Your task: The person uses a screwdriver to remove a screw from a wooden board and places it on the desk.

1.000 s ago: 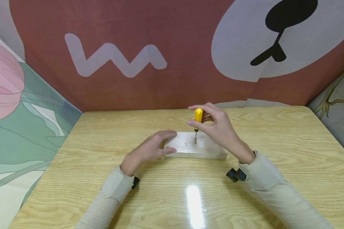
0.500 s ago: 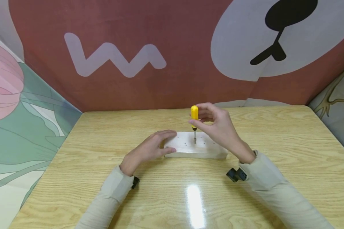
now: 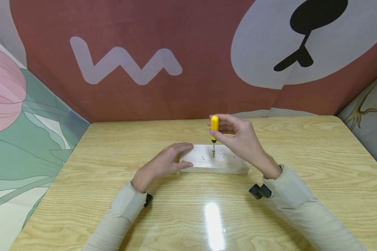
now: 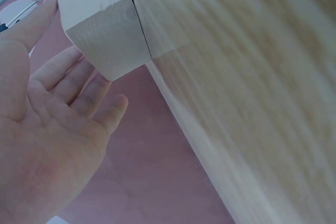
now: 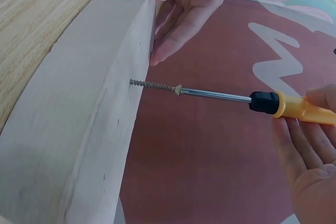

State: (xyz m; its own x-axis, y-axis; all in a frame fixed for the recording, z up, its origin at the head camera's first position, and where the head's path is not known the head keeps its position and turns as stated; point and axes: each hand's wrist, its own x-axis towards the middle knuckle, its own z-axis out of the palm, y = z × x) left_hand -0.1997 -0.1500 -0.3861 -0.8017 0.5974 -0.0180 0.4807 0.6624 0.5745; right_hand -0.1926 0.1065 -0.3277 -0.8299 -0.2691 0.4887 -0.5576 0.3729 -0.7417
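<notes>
A pale wooden block (image 3: 223,170) with several small holes in its top lies on the table. A threaded screw (image 5: 155,85) stands in that top, most of its thread showing. My right hand (image 3: 240,137) pinches the yellow handle of a screwdriver (image 3: 214,124) between thumb and fingers. The driver is nearly upright, its shank (image 5: 215,95) in line with the screw and its tip at the screw's head. At the block's left end, my left hand (image 3: 164,160) holds it, thumb at the near edge and fingers at the far side.
The wood-grain table (image 3: 128,136) reaches back to a reddish cartoon-printed wall covering (image 3: 194,94). Glare (image 3: 213,223) shines on the near tabletop. A small black camera (image 3: 260,191) sits at the right wrist.
The screwdriver handle has swung left, then slightly back right. My right thumb and fingers have shifted on the handle. My left hand and the block have stayed put.
</notes>
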